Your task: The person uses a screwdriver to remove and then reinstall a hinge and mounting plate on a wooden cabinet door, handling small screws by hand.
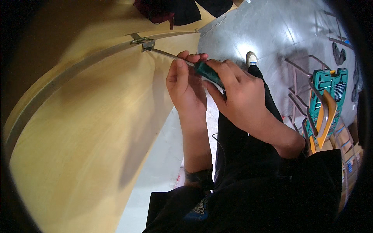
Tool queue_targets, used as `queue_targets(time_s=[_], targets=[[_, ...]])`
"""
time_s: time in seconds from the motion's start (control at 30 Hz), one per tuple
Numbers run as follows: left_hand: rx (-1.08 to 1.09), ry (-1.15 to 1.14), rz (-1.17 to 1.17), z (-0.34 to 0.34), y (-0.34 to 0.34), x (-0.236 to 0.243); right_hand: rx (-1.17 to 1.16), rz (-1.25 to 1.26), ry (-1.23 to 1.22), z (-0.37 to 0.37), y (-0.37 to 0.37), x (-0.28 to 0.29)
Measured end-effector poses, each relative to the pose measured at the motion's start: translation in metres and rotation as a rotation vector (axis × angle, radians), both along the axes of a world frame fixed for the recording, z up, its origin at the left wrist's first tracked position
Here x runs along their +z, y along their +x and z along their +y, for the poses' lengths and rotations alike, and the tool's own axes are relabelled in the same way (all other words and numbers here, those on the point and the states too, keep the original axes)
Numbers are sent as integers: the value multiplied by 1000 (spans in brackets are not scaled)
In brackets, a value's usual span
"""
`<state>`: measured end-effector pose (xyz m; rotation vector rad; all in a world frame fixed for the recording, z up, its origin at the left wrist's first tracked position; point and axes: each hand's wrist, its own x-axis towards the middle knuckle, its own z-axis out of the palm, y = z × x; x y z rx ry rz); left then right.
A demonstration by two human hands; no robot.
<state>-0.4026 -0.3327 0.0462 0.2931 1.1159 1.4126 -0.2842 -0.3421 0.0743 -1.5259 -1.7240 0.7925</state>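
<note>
A screwdriver (208, 73) with a dark green handle and long metal shaft slants across the upper middle. Around the handle, my right hand (243, 91) is closed. My left hand (187, 83) pinches the shaft just ahead of the handle, its fingers bent around it. The shaft's tip reaches a small metal bracket or hinge (147, 44) at the edge of a light wooden panel (89, 128). Whether the tip sits in a screw is too small to make out.
A green tool case (340, 83) full of tools lies on a metal-framed chair (299, 73) at right. Dark slippers (339, 54) rest on the grey floor (233, 35). Dark cloth items (178, 11) lie at the top. A cable (222, 155) hangs by my left forearm.
</note>
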Motion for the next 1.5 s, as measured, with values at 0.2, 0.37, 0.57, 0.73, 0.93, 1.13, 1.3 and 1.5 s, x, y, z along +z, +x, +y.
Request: queue_targets(time_s=[0.2,0.37,0.57,0.73,0.93,1.13,1.3,1.5], targets=[[-99,44,-18,-2,-5,-4,120,373,-294,4,5,-8],[-65,-41,4,4,8,7,11,1429,-1428,19,29,-8],[-143,-146,55,1,-3,2,-21,131,-189,-3,6,4],[-107,-146,35,-2,-14,-5,145,-89,-210,-6,0,-10],[-197,-166,140,5,2,8,309,687,-583,12,4,-59],[-158,-326,305,22,-15,-6,500,1268,-1210,34,28,-51],[-235,-504,431,29,51,-10,376,883,-985,23,77,-58],[-1104,-492,1158,70,194,-42,183,765,-1104,-13,263,-147]])
